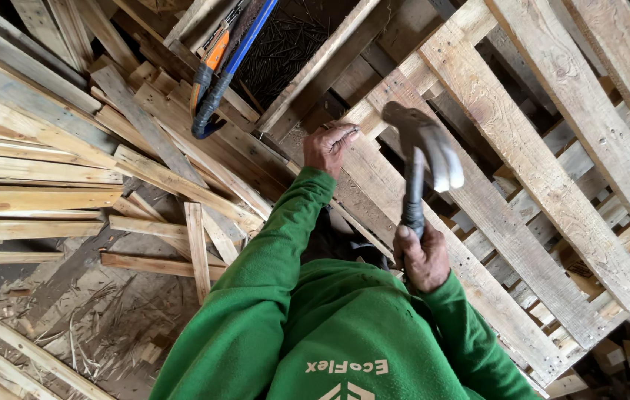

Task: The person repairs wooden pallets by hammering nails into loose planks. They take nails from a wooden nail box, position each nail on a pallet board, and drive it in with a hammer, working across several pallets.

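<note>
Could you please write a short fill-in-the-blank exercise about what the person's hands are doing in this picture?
1. The right hand grips a raised ____ by its handle.
2. The left hand rests on a board of the wooden ____.
3. Both arms wear ____ sleeves.
4. The saw at the top has a ____ frame.

Missing words: hammer; pallet; green; blue

Left arm: extended forward and up from the shoulder, green sleeve covering it to the wrist. Left hand [330, 147]: back of the hand toward the camera, fingers curled down, fingertips pressed flat. Right arm: bent at the elbow, forearm raised, sleeve to the wrist. Right hand [422, 255]: closed in a full fist grip, knuckles toward the camera, thumb wrapped around.
</note>
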A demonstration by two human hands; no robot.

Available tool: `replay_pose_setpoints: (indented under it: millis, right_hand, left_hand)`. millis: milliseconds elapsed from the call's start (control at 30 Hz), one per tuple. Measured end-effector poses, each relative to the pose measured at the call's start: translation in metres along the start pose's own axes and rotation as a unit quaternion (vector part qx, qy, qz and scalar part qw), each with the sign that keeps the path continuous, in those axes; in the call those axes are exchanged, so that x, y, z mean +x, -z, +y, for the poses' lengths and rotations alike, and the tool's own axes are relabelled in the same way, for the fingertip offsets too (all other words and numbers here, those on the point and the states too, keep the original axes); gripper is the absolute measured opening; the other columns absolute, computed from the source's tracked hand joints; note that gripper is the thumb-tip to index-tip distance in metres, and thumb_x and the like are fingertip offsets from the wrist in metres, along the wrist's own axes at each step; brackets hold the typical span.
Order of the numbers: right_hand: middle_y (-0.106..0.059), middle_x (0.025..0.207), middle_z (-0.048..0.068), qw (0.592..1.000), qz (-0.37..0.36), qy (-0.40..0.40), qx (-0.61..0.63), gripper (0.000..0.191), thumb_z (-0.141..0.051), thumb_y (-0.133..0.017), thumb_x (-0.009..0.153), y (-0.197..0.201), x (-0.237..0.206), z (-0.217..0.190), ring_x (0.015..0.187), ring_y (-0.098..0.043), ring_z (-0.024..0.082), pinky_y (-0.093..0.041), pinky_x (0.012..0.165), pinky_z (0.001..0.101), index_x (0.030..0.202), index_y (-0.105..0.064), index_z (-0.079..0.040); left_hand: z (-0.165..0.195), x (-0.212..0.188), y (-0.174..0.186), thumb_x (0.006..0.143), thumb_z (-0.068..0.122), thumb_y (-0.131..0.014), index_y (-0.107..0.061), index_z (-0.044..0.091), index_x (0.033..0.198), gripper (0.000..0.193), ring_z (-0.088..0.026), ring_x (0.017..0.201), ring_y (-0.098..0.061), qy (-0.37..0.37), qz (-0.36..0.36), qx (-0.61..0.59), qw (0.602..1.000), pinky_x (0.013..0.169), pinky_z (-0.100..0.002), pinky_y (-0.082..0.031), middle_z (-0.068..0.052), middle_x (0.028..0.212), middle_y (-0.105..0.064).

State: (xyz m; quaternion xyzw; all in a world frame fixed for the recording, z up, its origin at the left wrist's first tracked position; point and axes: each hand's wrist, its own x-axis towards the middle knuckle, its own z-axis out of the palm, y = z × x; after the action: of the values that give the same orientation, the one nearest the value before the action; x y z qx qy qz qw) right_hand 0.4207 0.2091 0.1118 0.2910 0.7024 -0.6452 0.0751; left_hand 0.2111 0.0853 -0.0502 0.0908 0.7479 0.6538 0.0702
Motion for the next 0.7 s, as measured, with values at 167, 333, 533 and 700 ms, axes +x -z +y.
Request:
replay_pose_setpoints:
  millis: [167, 333, 533, 700]
  right_hand:
    - [-0.057, 0.063, 0.006, 0.992, -0.025, -0.108, -0.058, 0.055, -0.046, -0.059, 0.098, 0.001, 0.008, -0.024, 0.042, -0.05, 0.012, -0.046, 0.036, 0.032, 0.105, -0.061, 0.008]
    - [-0.058, 0.071, 0.009, 0.983, -0.002, 0.169, 0.076, 0.046, -0.04, -0.065, 0.1, 0.031, -0.012, -0.068, 0.049, -0.053, 0.016, -0.049, 0.039, 0.0309, 0.114, -0.057, 0.003]
    - [-0.062, 0.078, 0.01, 0.936, -0.115, 0.317, 0.096, 0.045, -0.047, -0.066, 0.105, 0.04, 0.018, -0.041, 0.061, -0.058, 0.019, -0.052, 0.054, 0.0303, 0.114, -0.058, -0.004]
    - [-0.057, 0.063, 0.004, 0.986, -0.028, -0.107, -0.127, 0.036, -0.04, -0.064, 0.099, 0.033, 0.031, 0.002, 0.048, -0.051, 0.013, -0.043, 0.042, 0.0307, 0.094, -0.062, -0.004]
  left_hand:
    - [0.003, -0.004, 0.009, 0.098, 0.01, -0.077, -0.079, 0.009, 0.102, 0.005, -0.019, 0.097, -0.074, -0.01, -0.004, -0.231, 0.973, 0.079, -0.036, -0.068, -0.011, 0.104, -0.076]
    - [0.006, 0.015, 0.018, 0.102, 0.021, -0.06, -0.074, 0.016, 0.124, 0.027, -0.018, 0.078, -0.064, 0.103, 0.108, -0.118, 0.982, 0.06, -0.034, -0.06, -0.01, 0.099, -0.072]
    - [0.009, 0.046, -0.011, 0.106, 0.025, -0.061, -0.064, 0.01, 0.129, 0.027, -0.03, 0.096, -0.069, 0.146, 0.38, 0.129, 0.904, 0.07, -0.04, -0.063, -0.021, 0.115, -0.065]
    - [0.02, 0.03, -0.011, 0.1, 0.016, -0.057, -0.055, 0.012, 0.132, 0.032, -0.037, 0.102, -0.069, 0.194, 0.349, 0.175, 0.9, 0.084, -0.046, -0.06, -0.021, 0.116, -0.066]
